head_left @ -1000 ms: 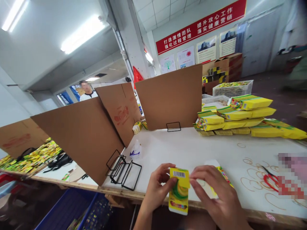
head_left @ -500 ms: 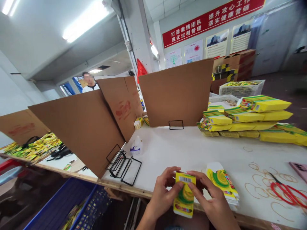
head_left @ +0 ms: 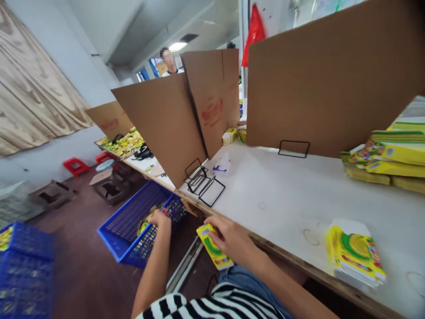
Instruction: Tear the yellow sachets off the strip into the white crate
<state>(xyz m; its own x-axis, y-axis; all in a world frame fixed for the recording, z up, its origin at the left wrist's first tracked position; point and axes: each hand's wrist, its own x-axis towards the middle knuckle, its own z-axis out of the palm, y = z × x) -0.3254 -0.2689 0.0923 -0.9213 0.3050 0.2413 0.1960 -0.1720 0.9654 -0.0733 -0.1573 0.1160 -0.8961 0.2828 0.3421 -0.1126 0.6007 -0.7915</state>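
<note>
In my right hand point(head_left: 230, 237) is a small yellow carton point(head_left: 212, 247) with a green swirl and a barcode, gripped by its upper side and hanging tilted in front of the table edge. My left hand point(head_left: 160, 217) reaches down to the left, over the blue crate point(head_left: 124, 254). Its fingers are blurred and partly hidden, so whether they hold anything does not show. Inside the crate lie small yellow-green packets point(head_left: 144, 225). A stack of flat yellow cartons point(head_left: 355, 252) sits on the white table point(head_left: 265, 186) to my right.
Black wire stands point(head_left: 201, 181) are at the table's left edge, with a tissue pack point(head_left: 222, 167) behind them. Cardboard sheets point(head_left: 315, 79) wall off the back. Piled yellow boxes point(head_left: 398, 155) lie at far right. Several rubber bands point(head_left: 311, 237) are scattered. A person point(head_left: 170, 62) is behind the partition.
My left hand has let go of the carton and moved left and down to the blue crate. My right hand keeps the carton, now left of its former place. The view has turned left.
</note>
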